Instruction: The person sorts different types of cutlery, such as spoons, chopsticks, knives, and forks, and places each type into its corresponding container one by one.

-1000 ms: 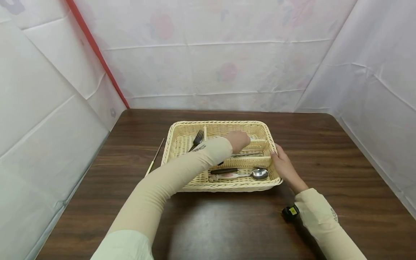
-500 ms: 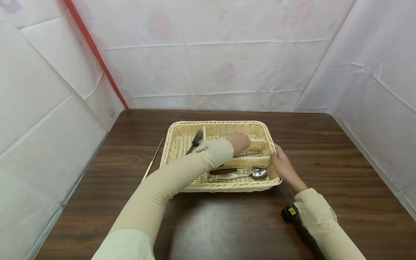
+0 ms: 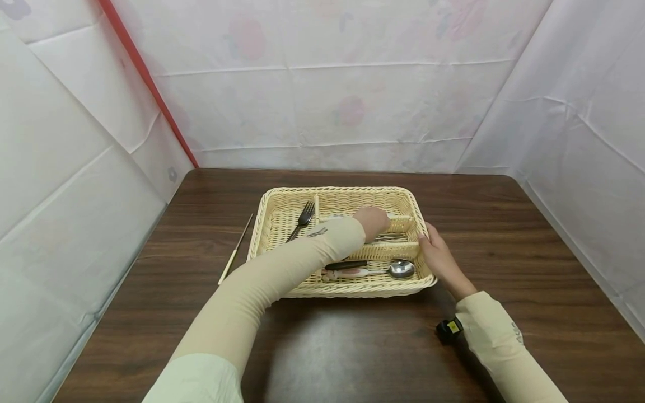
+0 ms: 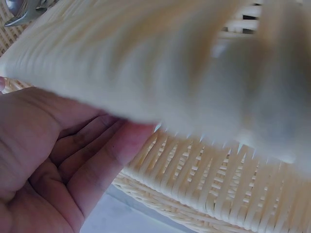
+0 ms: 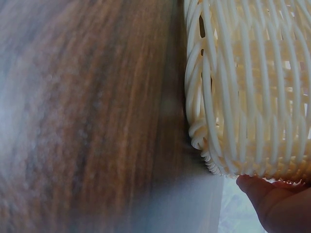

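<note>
A cream woven cutlery basket (image 3: 375, 289) with dividers stands on the table. My left hand (image 3: 372, 221) reaches down into its middle compartments, over several thin metal utensils (image 3: 390, 238). In the left wrist view, the fingers (image 4: 99, 170) bend in under a woven strip that hides their tips, so I cannot tell if they hold anything. My right hand (image 3: 442, 258) grips the basket's right end, thumb at the rim. A dark fork (image 3: 304, 217) lies in the left compartment. In the front one lie a spoon (image 3: 401, 269) and a black-handled utensil (image 3: 346, 265).
A thin stick (image 3: 235, 249), dark at one end and pale at the other, lies on the table (image 3: 342, 347) left of the basket. A black device with a yellow label (image 3: 449, 329) sits by my right wrist. Pale sheets (image 3: 322, 112) hang around the table.
My left hand has shifted slightly right and toward me inside the basket, baring more of the fork's handle. The right hand keeps its grip on the basket's end.
</note>
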`<control>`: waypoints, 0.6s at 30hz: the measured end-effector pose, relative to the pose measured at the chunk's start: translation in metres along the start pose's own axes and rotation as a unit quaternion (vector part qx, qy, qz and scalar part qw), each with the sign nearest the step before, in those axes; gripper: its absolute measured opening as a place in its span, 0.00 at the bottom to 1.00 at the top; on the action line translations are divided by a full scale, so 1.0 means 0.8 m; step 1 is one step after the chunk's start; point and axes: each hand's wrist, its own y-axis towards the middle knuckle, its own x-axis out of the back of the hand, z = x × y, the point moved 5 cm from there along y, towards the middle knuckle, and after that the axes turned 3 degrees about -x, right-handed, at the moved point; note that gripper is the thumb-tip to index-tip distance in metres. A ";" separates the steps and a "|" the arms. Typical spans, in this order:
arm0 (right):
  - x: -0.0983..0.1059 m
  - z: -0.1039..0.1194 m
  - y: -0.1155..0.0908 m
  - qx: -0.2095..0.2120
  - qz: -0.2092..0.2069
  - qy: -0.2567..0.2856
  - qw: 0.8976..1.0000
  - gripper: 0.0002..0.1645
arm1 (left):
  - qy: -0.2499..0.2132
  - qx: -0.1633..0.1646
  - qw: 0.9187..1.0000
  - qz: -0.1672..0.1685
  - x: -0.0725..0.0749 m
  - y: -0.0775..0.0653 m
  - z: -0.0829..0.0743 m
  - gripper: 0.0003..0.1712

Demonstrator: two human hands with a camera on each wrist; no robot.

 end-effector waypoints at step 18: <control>0.002 0.003 -0.001 -0.003 -0.002 -0.025 1.000 0.30 | 0.006 0.029 1.000 0.006 -0.004 0.003 -0.003 0.09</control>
